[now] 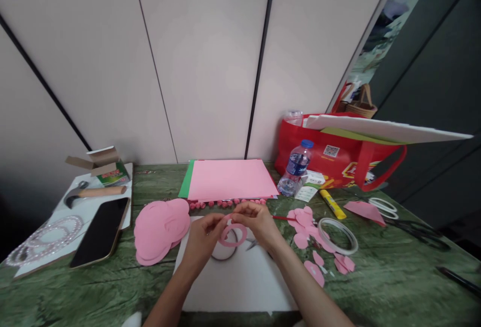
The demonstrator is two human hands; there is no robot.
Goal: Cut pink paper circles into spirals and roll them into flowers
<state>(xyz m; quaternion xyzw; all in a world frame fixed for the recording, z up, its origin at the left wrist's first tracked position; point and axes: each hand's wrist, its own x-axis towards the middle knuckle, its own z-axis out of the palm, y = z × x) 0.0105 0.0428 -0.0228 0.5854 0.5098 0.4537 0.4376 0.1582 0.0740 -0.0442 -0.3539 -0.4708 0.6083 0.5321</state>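
Ring (222, 240), pink, was pinched by left hand (205, 232) and right hand (259, 222) over white sheet (236, 287) near front edge of tabletop (383, 277); scalloped pieces (161, 227) lay already cut, pink sheets (233, 179) along back edge seemingly uncut.

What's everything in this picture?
box: 1, green, back left
hammer: 1, brown handle, left
phone: 1, black, left
beads: many, pale pink, left
board: 1, white, left
cutouts: several, pink, centre left
sheets: several, pink and green, back
pompoms: many, pink, before sheets
paper: 1, white, front centre
stick: 1, red, right
scraps: many, pink, right
tape roll: 1, white, right
tube: 1, yellow, right
scissors: 2, white and black handles, right
pen-like thing: 1, black, right
bottle: 1, clear, right
carton: 1, white, right
bag: 1, red, right
basket: 1, tan, right
wall: 1, pale, behind
table: 1, green, beneath
ring: 1, pink, centre
left hand: 1, bare, at ring
right hand: 1, bare, at ring
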